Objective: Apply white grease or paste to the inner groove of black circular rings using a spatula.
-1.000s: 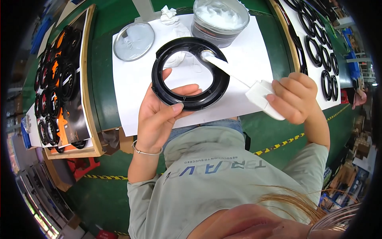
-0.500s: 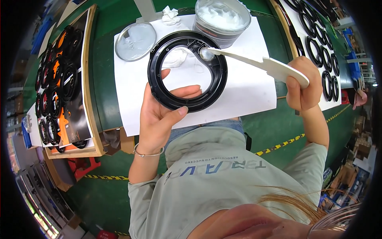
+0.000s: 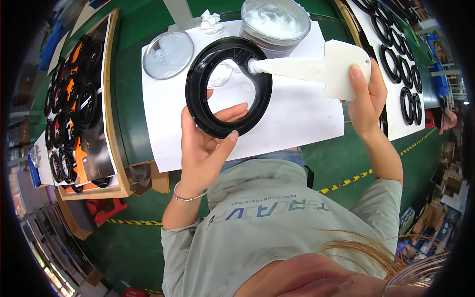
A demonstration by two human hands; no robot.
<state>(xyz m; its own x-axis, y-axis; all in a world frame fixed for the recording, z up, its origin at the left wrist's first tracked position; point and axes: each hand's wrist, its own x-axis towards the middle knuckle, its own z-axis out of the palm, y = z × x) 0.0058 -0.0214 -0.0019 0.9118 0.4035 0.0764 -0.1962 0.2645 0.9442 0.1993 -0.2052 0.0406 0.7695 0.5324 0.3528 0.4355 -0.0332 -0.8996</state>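
Observation:
My left hand [image 3: 208, 146] grips the near edge of a black plastic ring [image 3: 198, 94], holding it up over a white paper sheet [image 3: 297, 119]. My right hand [image 3: 366, 94] holds a white flat spatula [image 3: 316, 69] by its broad end. The spatula's narrow tip touches the ring's far right rim, with a dab of white paste on it. Just behind the ring stands an open tub of white paste [image 3: 275, 22].
A round metal lid [image 3: 167, 48] lies on the paper at the left, with a crumpled white tissue [image 3: 212, 21] behind it. A wooden tray of black and orange rings [image 3: 74, 109] sits at the left. More black rings [image 3: 396, 44] lie on white paper at the right.
My right hand has swung the spatula up and flat, so its tip now rests on the ring's far right rim. My left hand has raised the ring slightly away from me.

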